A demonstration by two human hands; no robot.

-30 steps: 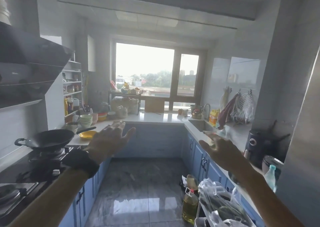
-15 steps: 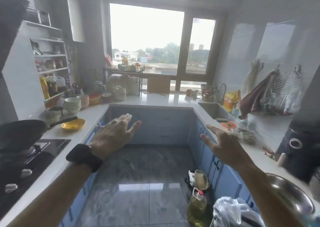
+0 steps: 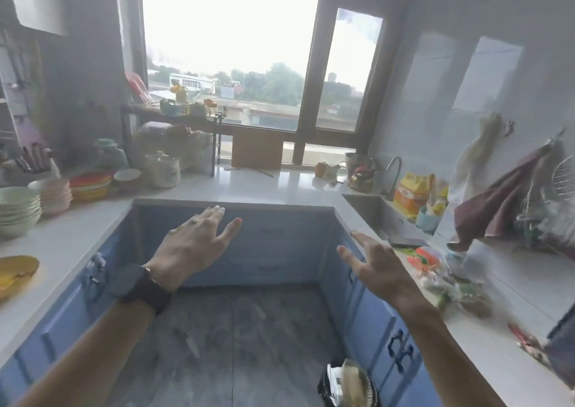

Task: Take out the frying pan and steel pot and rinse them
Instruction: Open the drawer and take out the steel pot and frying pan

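My left hand [image 3: 194, 243] is stretched out in front of me, fingers apart, holding nothing; a dark watch sits on its wrist. My right hand [image 3: 375, 266] is also spread and holds nothing, hovering beside the blue cabinets under the right counter. The steel sink [image 3: 371, 212] lies in the right counter with its curved tap [image 3: 393, 165] behind it. No frying pan or steel pot shows in this blurred view.
Stacked bowls [image 3: 18, 212] and a yellow plate [image 3: 15, 271] sit on the left counter. A cutting board [image 3: 256, 148] leans under the window. Cloths [image 3: 497, 201] hang on the right wall above food packets [image 3: 435, 266]. A bin [image 3: 347, 386] stands on the floor by the blue cabinets [image 3: 385, 322].
The view has moved forward and tilted down toward the far counter. The stove with the black wok and the steel bowl at the right have left the frame. Both hands stay spread and empty.
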